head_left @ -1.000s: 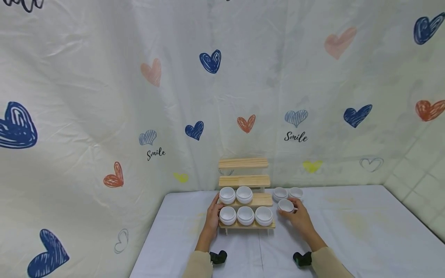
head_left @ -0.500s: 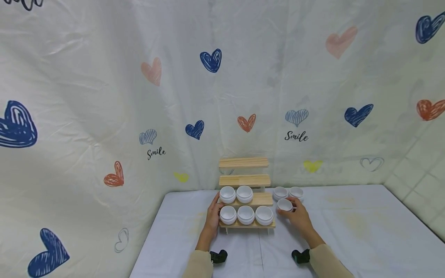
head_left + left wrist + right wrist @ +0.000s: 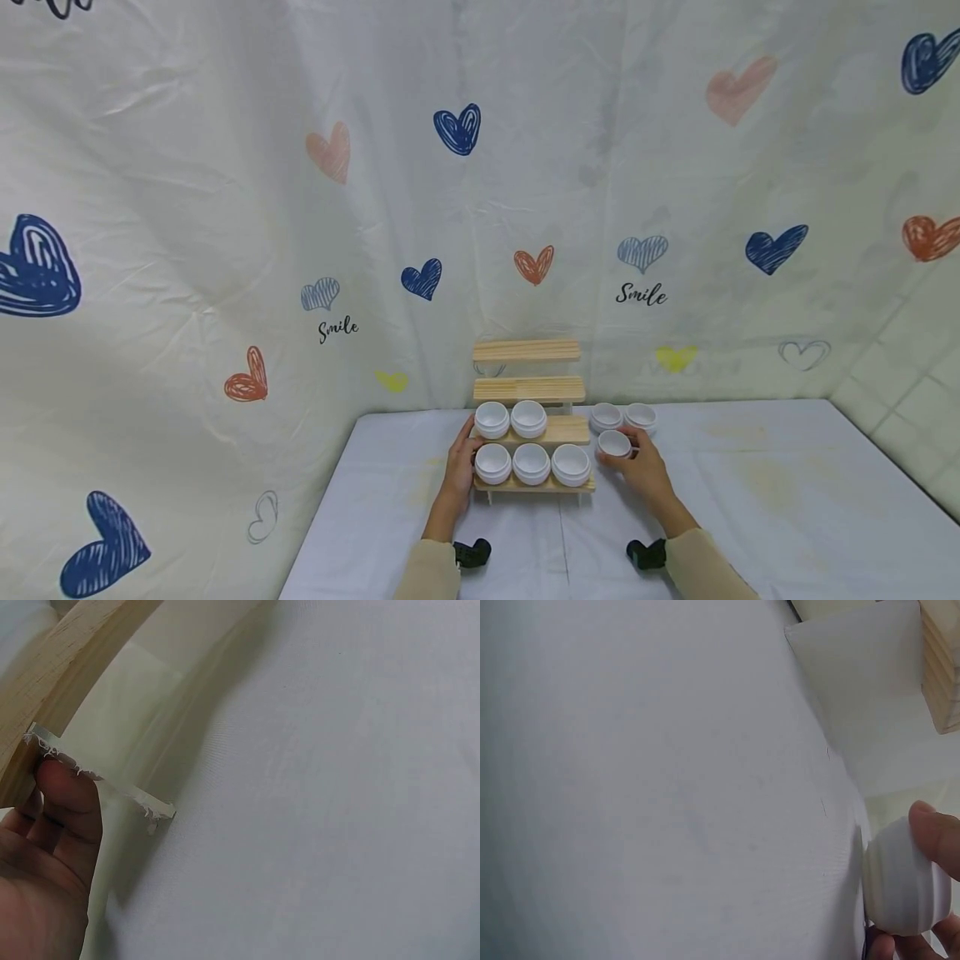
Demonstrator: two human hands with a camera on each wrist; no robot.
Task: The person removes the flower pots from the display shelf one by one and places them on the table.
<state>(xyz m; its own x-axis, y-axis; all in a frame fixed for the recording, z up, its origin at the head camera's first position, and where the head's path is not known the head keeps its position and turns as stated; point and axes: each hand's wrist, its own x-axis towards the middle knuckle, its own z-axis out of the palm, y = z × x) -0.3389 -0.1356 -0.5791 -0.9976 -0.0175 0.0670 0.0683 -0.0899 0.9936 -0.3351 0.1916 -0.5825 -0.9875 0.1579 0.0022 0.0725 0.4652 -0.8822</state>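
Observation:
A tiered wooden stand (image 3: 567, 430) with white legs stands near the back of the table. Three small white bowls (image 3: 532, 463) sit on its lowest shelf, and two more (image 3: 528, 419) fill the left and middle of the shelf above. My left hand (image 3: 456, 473) grips the stand's left end; in the left wrist view its curled fingers (image 3: 71, 791) meet the shelf edge beside a white leg. Right of the stand, my right hand (image 3: 647, 472) pinches another small white bowl (image 3: 614, 443) between thumb and fingers. That bowl (image 3: 901, 885) is upright, low against the tablecloth.
Behind the held bowl, two further white bowls (image 3: 605, 417) stand on the white-covered table (image 3: 757, 508). The stand's upper two shelves (image 3: 527, 388) are bare. A white curtain (image 3: 570, 200) printed with hearts hangs behind the table, and a tiled wall (image 3: 907, 392) lies at right.
The right hand and its bowl have shifted very slightly left, toward the stand. The left hand, the stand and the other bowls have stayed put.

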